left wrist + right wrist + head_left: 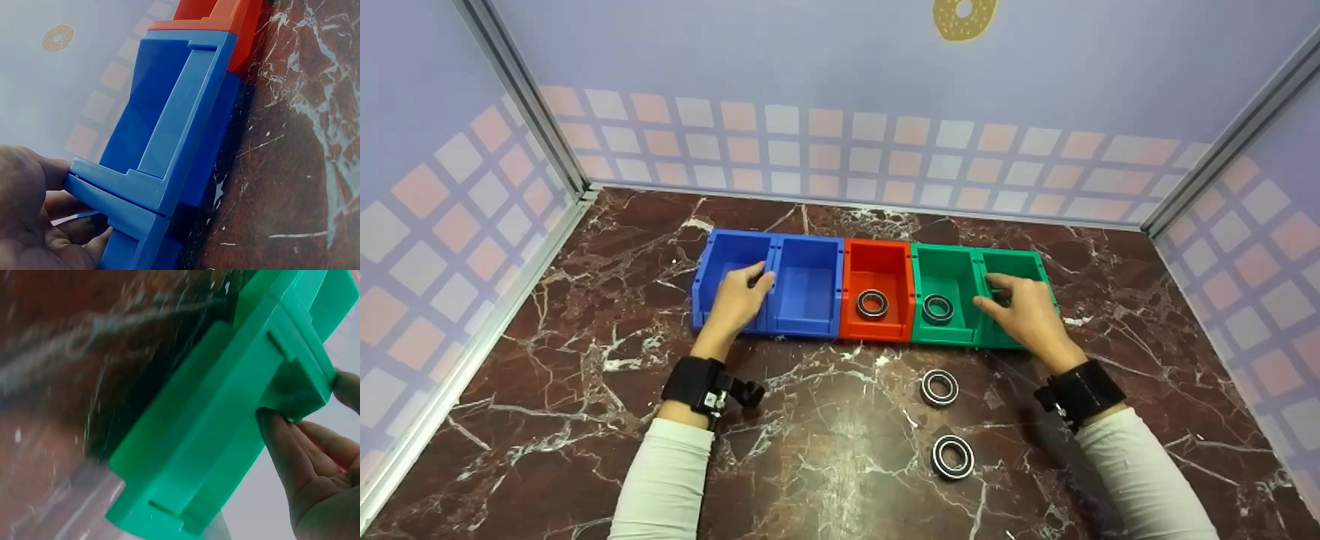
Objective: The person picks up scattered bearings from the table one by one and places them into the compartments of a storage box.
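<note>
A joined row of open-fronted bins stands on the table: two blue bins, a red bin and two green bins. My left hand pinches the wall between the two blue bins; the left wrist view shows its fingers on both sides of that wall. Over the rightmost green bin, my right hand pinches the wall between the green bins with thumb and index finger. One ball bearing lies in the red bin, another bearing in the left green bin.
Two more bearings lie on the dark marbled table in front of the row: a nearer bearing and a farther bearing. Panels with a checked pattern enclose the table at the back and both sides.
</note>
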`<state>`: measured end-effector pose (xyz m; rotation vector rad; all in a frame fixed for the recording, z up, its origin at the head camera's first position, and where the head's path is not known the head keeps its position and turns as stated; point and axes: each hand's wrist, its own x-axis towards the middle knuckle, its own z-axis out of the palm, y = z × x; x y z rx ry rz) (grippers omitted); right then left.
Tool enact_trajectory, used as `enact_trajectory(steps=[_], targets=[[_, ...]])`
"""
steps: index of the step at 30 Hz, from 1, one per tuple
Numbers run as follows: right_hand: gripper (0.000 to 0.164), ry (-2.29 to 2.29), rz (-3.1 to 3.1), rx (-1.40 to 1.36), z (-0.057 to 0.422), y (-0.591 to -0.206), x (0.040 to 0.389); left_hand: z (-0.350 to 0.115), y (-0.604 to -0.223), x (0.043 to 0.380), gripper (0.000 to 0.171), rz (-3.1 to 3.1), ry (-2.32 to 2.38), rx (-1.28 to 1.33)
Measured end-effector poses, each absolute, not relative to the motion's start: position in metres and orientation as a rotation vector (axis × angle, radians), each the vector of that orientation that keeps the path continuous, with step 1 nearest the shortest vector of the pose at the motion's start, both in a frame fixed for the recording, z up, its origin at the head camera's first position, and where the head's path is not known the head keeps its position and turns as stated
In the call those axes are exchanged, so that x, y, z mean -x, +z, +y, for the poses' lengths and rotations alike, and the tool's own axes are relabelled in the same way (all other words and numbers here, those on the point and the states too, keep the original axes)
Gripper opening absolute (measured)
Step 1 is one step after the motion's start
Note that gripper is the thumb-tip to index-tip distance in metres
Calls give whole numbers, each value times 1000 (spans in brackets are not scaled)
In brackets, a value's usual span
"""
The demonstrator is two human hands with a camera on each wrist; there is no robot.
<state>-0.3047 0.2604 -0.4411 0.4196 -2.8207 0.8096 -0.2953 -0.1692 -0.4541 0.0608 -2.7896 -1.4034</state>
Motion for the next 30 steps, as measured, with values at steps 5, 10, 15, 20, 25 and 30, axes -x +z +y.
enact_trajectory(steps=[5, 10, 15, 20, 25, 30], targets=[[49, 865, -2771, -365, 259, -446, 301, -167, -454, 295, 52, -2789, -1374, -63], [48, 893, -2752, -301, 258, -448, 299, -165, -455, 295, 52, -2804, -1335, -73], [48, 938, -2764, -267, 256, -446, 300, -166, -457, 294, 51, -2775, -1318, -78], [48, 951, -2775, -226, 256, -445, 299, -166, -458, 294, 52, -2764, -1308, -51], [49, 995, -2786, -192, 256, -445, 298, -165, -456, 294, 53, -2804, -1265, -25], [50, 1054, -2777, -192, 255, -445, 299, -164, -448, 292, 53, -2790, -1244, -15]])
